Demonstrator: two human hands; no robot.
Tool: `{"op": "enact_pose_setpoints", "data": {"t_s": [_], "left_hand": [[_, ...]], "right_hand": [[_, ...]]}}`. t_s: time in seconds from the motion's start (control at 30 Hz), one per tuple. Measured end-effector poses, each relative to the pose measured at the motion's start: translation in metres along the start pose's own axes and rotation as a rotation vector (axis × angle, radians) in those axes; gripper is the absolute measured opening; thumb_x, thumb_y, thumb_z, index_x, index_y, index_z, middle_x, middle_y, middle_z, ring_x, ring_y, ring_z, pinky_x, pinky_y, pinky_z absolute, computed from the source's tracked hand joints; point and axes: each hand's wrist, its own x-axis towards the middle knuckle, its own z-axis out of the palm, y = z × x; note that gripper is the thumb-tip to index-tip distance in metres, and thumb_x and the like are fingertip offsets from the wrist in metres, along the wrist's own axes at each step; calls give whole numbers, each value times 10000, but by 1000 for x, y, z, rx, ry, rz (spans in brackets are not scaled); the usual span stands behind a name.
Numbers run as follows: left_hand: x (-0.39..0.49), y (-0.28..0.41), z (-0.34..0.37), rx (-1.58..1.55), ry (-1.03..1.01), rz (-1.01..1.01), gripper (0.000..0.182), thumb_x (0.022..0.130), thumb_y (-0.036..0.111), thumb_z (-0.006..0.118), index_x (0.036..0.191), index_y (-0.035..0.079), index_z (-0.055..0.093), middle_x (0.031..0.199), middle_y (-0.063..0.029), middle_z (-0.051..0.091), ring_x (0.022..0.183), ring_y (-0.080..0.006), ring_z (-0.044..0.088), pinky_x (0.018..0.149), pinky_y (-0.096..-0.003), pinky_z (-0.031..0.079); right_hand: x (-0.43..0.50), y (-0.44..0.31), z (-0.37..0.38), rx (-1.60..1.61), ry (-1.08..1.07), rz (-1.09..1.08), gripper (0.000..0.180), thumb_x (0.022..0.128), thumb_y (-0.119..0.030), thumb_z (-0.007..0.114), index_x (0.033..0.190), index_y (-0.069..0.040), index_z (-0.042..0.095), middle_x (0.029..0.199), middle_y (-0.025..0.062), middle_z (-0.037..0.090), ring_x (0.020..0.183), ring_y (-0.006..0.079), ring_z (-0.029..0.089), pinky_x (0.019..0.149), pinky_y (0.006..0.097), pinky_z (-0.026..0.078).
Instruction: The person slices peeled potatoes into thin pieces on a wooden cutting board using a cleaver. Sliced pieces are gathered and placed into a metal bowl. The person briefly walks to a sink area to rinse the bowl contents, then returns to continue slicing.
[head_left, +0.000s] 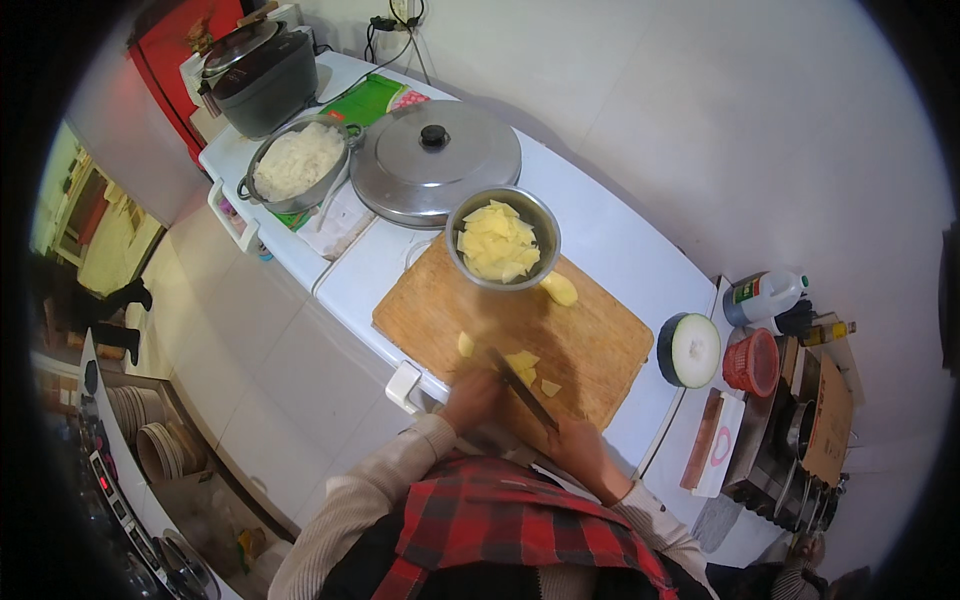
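My right hand is closed around the handle of a kitchen knife, whose blade lies over a wooden cutting board. Beside the blade's tip, my left hand rests at the board's near edge; its fingertips are blurred, and what they hold cannot be made out. Pale yellow slices, apparently potato, lie by the blade, with a loose piece to the left. A metal bowl full of such slices stands on the board's far edge, and a peeled piece touches its side.
A large lidded metal pan stands behind the bowl, left of it a pot of white rice-like food and a dark cooker. To the right are a cut winter melon, a red basket and a plastic jug.
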Motion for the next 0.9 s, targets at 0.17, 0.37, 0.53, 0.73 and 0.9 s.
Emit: {"op": "enact_pose_setpoints", "data": {"t_s": [0.17,0.37,0.53,0.73,0.9], "left_hand": [[0,3,-3,45,-7,10,215,693,55,647,907,54,620,1035,-123,614,900,-300,616,722,-372,533],[2,4,-6,48,-23,-5,193,713,56,631,906,47,618,1042,-131,615,907,-307,615,737,-383,531],[5,4,-6,15,4,-2,193,698,48,626,891,37,609,1043,-138,614,911,-311,615,750,-393,529],[4,5,-10,6,-16,8,202,680,49,629,880,34,607,1055,-141,605,895,-316,616,742,-398,531],[4,6,-10,-9,-3,13,204,688,42,622,892,32,610,1058,-149,602,897,-329,612,750,-403,524]], "right_hand": [[9,4,8,-14,-46,-20,302,882,-289,559,889,-1,650,756,286,626,741,485,610,666,567,474],[12,3,1,-49,-98,-63,318,878,-304,560,868,-4,665,774,276,636,747,477,615,674,548,485],[5,-10,-15,49,-33,18,260,856,-251,594,871,-2,668,750,270,632,733,463,623,668,540,492],[9,-11,-14,-20,-61,-17,246,847,-222,594,877,11,664,762,278,636,741,476,620,686,549,490],[14,0,1,-59,-128,66,267,848,-234,583,894,19,653,796,289,639,771,481,620,707,558,485]]}}
